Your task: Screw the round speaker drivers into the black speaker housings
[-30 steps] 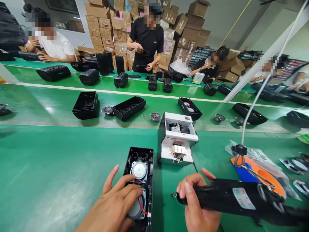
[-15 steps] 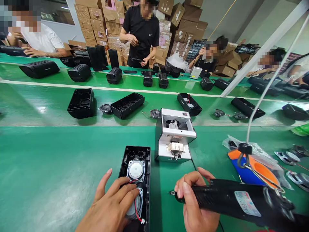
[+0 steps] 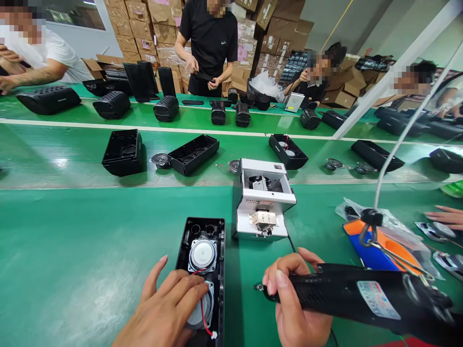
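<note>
A black speaker housing [image 3: 201, 270] lies open on the green bench with two round silver drivers inside and a red wire across the near one. My left hand [image 3: 170, 301] rests flat on its near end, fingers spread over the lower driver. My right hand [image 3: 292, 299] grips a black electric screwdriver [image 3: 361, 296], held sideways with its tip pointing left, a short way right of the housing. The tool hangs from a white cord by a metal hook [image 3: 372, 226].
A white screw feeder box [image 3: 264, 200] stands just beyond the housing. An orange and blue bag [image 3: 379, 246] and loose drivers lie at right, where another person's hand [image 3: 444, 217] reaches in. The conveyor [image 3: 72, 159] carries black housings and drivers; several people work behind it.
The view has tilted slightly, so everything sits a bit lower and nearer. Another person's hand has appeared at the right edge. My hands keep their hold.
</note>
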Motion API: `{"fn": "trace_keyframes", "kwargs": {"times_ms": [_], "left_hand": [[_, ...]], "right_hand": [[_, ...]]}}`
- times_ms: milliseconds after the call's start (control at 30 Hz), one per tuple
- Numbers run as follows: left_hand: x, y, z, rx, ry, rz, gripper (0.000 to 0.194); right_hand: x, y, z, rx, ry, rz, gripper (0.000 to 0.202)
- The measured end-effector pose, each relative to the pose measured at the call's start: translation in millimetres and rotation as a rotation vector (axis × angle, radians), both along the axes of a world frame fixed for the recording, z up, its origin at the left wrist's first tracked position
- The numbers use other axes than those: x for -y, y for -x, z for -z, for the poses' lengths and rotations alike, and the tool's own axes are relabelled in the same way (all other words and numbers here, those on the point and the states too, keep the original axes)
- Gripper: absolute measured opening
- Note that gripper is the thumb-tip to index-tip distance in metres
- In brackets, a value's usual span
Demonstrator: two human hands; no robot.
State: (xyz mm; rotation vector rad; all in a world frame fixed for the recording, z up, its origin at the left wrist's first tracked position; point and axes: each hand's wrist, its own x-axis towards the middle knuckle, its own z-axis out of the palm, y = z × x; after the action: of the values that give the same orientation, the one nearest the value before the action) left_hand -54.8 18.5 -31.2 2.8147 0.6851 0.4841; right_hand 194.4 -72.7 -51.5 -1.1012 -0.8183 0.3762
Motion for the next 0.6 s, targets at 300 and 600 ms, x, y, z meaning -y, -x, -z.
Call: {"fn": "trace_keyframes", "kwargs": {"times_ms": [300, 600], "left_hand": [[-1.8, -0.2, -4.2, -0.175, 0.214, -0.013, 0.081], [4.8, 4.9, 5.3, -0.144, 0.315, -0.088, 0.081]], "right_hand": [[-1.7, -1.0, -0.3, 0.012, 0.008, 0.001, 0.031], [1.7, -0.7, 3.8, 0.056, -0.041, 0.0, 0.05]]}}
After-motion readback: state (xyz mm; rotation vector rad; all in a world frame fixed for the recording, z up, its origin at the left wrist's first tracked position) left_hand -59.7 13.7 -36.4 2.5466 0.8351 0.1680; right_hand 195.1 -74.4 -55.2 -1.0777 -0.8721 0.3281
